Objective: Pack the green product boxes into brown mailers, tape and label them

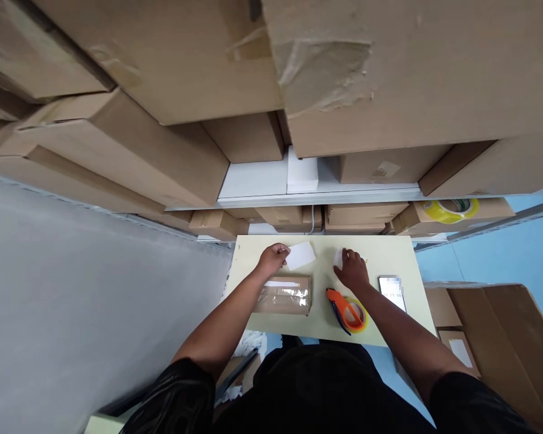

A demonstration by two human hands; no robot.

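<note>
My left hand [273, 260] pinches the corner of a white paper label [301, 255] above the pale table [323, 241]. My right hand [353, 271] is bent down over the tabletop, its fingers at a second white paper slip [338, 258] that the hand partly covers. Just below my left hand lies a small cardboard box [294, 306] with shiny clear tape and a white strip on top. An orange tape dispenser [345, 310] with a roll of tape rests below my right hand. My right forearm passes beside a phone [391, 288] with a lit screen.
Large cardboard boxes [416, 90] fill the shelf [262, 181] above and beyond the table. A yellow tape roll [452, 211] sits on a box at the right. An open carton [502, 337] stands on the floor to the right. A grey wall [95, 289] is at the left.
</note>
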